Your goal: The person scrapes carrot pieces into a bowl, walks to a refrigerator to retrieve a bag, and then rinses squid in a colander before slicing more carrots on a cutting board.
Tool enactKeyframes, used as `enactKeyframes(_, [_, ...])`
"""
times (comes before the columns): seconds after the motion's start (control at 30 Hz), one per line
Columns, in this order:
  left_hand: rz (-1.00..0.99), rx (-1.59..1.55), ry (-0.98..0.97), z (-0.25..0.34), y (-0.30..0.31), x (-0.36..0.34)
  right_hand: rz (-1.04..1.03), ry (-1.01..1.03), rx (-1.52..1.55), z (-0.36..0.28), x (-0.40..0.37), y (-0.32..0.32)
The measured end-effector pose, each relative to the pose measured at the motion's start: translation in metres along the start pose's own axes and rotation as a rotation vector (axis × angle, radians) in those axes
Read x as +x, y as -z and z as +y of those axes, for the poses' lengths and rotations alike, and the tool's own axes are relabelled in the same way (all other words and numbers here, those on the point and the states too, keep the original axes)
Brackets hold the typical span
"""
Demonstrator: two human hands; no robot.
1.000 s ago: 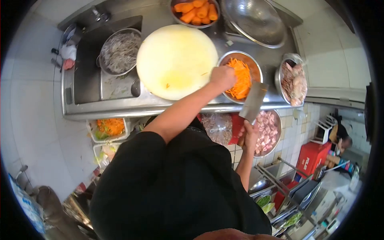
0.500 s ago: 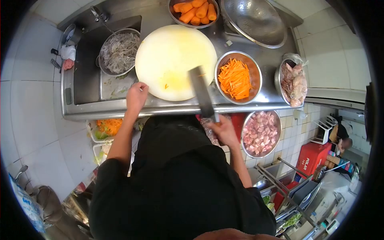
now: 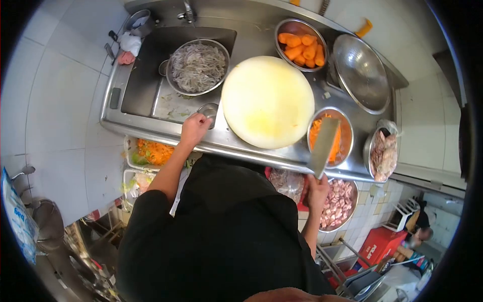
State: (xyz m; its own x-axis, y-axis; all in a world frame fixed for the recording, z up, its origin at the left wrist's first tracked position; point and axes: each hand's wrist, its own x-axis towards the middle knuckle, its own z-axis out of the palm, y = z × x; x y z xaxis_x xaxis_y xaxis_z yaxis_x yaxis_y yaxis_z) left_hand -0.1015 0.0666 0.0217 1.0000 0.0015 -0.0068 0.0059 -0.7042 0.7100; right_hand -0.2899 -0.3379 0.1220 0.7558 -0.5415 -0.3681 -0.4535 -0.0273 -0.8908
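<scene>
My right hand (image 3: 318, 190) is closed around the handle of a cleaver (image 3: 324, 145), whose wide blade stands over the bowl of shredded carrot (image 3: 347, 132) and hides part of it. My left hand (image 3: 195, 129) is at the sink's front edge, its fingers bent by a small metal cup (image 3: 208, 111); whether they touch or pinch anything is too small to tell. Between the hands lies a round, yellowish-white cutting board (image 3: 268, 100) with an orange stain and a tiny carrot bit near its lower right.
Behind the board is a bowl of peeled carrots (image 3: 302, 50). A large colander (image 3: 363, 73) leans at the back right, near a bowl of raw meat (image 3: 383, 153). A strainer of greyish strips (image 3: 197, 67) sits in the sink. Diced meat (image 3: 338, 204) stands below the counter.
The view has shifted, so the counter appears further right and lower. The cleaver has moved from the board's right edge to over the shredded carrot. My left hand is now beside the small cup.
</scene>
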Motion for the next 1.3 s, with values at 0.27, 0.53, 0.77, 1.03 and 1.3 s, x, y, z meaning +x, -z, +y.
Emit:
enactKeyframes(0.27, [-0.012, 0.248, 0.035, -0.085, 0.011, 0.047, 0.042, 0.156, -0.448, -0.012, 0.022, -0.071])
enactKeyframes(0.53, [-0.296, -0.385, 0.287, -0.146, 0.027, 0.186, 0.126, 0.128, -0.722, -0.019, 0.022, -0.157])
enactKeyframes(0.77, [-0.220, -1.129, 0.447, -0.096, 0.003, 0.343, 0.145, 0.230, -0.801, 0.005, 0.036, -0.166])
enactKeyframes(1.03, [-0.276, -0.753, 0.225, -0.110, -0.038, 0.419, 0.146, 0.090, -0.714, 0.014, 0.048, -0.164])
enactKeyframes(1.3, [-0.219, 0.183, 0.249, -0.159, -0.050, 0.320, 0.125, 0.017, -0.843, -0.015, 0.050, -0.182])
